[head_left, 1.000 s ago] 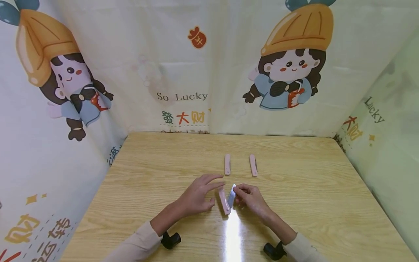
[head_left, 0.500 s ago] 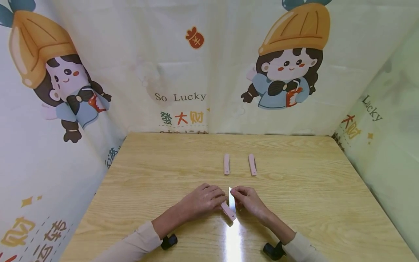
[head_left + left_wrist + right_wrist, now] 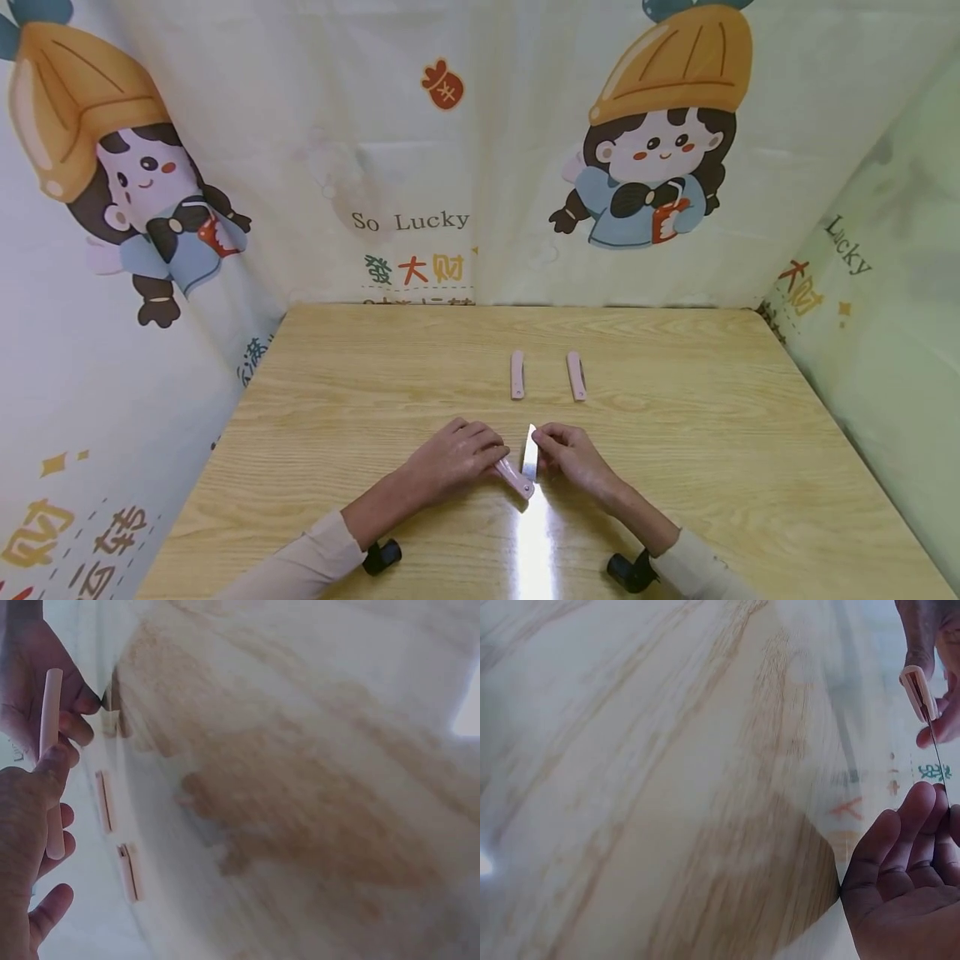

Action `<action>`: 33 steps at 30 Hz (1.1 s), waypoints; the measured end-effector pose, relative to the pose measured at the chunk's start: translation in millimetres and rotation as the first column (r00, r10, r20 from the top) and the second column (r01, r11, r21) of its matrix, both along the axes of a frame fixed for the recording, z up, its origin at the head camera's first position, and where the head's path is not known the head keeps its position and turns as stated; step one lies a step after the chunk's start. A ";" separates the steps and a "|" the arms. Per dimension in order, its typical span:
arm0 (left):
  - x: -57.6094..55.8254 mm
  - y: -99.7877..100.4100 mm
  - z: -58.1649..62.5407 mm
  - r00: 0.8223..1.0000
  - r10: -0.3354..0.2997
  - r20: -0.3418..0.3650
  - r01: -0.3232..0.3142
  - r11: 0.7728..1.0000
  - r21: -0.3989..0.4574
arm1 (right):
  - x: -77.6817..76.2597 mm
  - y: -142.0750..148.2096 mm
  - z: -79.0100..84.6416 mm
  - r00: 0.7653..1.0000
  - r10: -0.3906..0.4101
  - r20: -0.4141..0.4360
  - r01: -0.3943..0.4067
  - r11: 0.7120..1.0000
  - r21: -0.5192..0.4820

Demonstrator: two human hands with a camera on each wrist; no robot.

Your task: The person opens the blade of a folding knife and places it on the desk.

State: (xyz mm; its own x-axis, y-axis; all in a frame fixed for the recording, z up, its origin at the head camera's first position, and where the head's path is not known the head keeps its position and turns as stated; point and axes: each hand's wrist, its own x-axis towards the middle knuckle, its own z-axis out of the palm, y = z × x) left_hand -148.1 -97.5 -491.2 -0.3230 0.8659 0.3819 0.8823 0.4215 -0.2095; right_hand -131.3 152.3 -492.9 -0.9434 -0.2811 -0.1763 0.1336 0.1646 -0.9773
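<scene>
A folding knife with a pink handle (image 3: 516,481) and a bright metal blade (image 3: 531,454) is partly unfolded, the two forming a narrow V in the head view. My left hand (image 3: 456,454) grips the handle's free end between thumb and fingers; the left wrist view shows the pink handle (image 3: 50,712) in that grasp. Near its tip, the blade is pinched by the thumb and forefinger of my right hand (image 3: 573,457). From the right wrist, the thin blade edge (image 3: 939,754) runs out of the slotted handle (image 3: 919,691) down to my right fingertips.
Two more pink folding knives, a left one (image 3: 517,375) and a right one (image 3: 576,376), lie folded beyond my hands on the wooden table (image 3: 360,367). A printed curtain (image 3: 510,167) stands along the table's back edge. A glare strip marks the near tabletop.
My left hand, earlier spread beside the handle, now grips its end. The handle has swung from steep to slanted, widening its angle to the blade. My right hand keeps pinching the blade.
</scene>
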 end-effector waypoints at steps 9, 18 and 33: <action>2.8 -7.3 -4.2 0.996 0.060 0.064 -0.068 0.990 0.126 | 0.4 5.4 4.6 0.997 -0.049 0.060 0.050 0.999 -0.012; 5.6 -12.8 -5.2 0.997 0.061 0.042 -0.066 0.989 0.133 | -1.0 13.2 5.2 0.996 -0.085 0.040 0.085 0.996 -0.003; 11.5 -12.2 -10.0 0.996 0.005 0.087 -0.027 0.969 0.247 | 0.7 18.6 4.8 0.991 -0.108 0.084 0.113 0.992 -0.059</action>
